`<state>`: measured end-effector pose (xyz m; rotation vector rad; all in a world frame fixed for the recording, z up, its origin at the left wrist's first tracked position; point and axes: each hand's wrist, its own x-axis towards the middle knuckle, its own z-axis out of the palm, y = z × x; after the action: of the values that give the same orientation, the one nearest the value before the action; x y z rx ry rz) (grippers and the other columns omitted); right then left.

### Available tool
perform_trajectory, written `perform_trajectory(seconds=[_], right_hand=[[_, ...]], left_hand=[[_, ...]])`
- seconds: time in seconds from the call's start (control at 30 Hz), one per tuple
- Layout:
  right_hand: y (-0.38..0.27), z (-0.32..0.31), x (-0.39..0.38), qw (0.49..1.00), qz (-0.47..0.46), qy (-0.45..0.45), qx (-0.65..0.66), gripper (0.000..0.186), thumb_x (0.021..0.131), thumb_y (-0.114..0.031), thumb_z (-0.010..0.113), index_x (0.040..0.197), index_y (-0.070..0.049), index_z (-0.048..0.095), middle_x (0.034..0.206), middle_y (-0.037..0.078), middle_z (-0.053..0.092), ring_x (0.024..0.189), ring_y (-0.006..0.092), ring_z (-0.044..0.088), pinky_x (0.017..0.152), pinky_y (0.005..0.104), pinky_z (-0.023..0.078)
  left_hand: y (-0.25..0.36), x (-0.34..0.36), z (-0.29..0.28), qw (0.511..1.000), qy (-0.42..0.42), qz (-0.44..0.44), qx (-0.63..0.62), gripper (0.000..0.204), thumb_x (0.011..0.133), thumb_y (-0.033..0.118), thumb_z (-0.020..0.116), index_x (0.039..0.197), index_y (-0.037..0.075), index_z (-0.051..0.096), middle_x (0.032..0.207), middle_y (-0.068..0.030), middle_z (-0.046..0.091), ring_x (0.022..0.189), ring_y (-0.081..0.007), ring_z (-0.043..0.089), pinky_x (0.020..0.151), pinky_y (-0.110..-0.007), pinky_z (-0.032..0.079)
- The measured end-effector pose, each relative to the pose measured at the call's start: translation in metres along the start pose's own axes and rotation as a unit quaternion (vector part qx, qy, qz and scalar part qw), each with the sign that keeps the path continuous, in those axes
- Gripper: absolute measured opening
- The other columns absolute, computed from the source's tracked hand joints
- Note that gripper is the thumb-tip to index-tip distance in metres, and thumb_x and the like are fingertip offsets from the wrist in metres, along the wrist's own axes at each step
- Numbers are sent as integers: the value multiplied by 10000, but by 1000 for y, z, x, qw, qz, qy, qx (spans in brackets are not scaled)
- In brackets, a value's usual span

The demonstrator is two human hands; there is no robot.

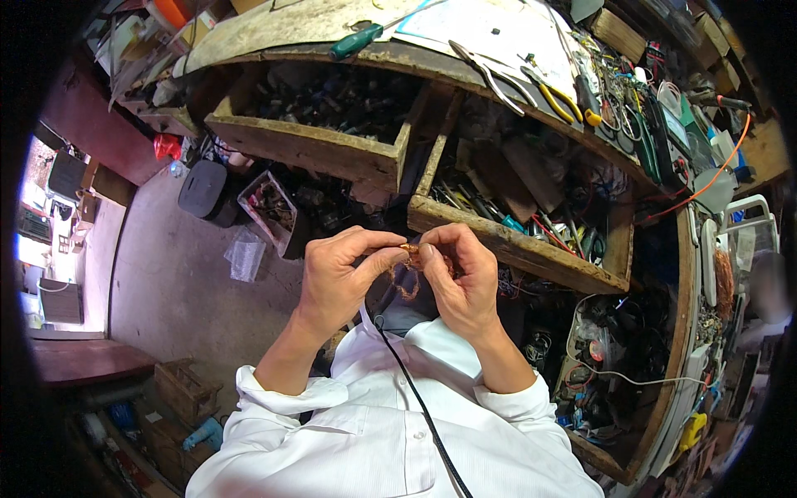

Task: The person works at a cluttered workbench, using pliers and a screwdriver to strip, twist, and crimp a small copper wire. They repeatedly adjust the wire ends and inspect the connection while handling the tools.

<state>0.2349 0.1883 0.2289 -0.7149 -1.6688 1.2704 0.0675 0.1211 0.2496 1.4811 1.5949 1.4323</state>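
In front of my chest, my left hand (344, 270) and my right hand (461, 278) meet fingertip to fingertip. Thumb and forefinger of each pinch a small brass-coloured piece (409, 247), whose exact kind is too small to make out. Just below the fingertips hangs a loose tangle of thin copper wire (407, 290), partly hidden by the right fingers. Whether the wire is joined to the brass-coloured piece cannot be seen. A black cord (415, 386) runs down over my white shirt.
Ahead stand two open wooden drawers, one of dark parts (307, 137) and one of tools (515, 241). On the worktop lie a green-handled screwdriver (357, 40), pliers (494, 76) and yellow-handled pliers (552, 95). A bin (270, 207) stands on the floor to the left.
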Motion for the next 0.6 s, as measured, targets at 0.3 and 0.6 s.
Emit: perform_trajectory(seconds=[0.3, 0.6], right_hand=[[-11, -7, 9, 990, -95, -29, -96, 87, 880, -13, 732, 955, 16, 699, 839, 73, 659, 586, 79, 571, 499, 229, 423], [-26, -17, 15, 977, -115, -94, -153, 115, 857, -19, 734, 943, 14, 665, 831, 104, 648, 623, 175, 624, 537, 288, 485]], left_hand=[[-2, 1, -1, 993, 11, 109, 42, 132, 824, 2, 778, 954, -7, 762, 806, -90, 734, 700, -167, 684, 604, -264, 535], [-1, 0, -5, 988, -13, 134, 74, 130, 800, 4, 791, 926, 22, 770, 818, -80, 741, 701, -157, 686, 612, -263, 528]])
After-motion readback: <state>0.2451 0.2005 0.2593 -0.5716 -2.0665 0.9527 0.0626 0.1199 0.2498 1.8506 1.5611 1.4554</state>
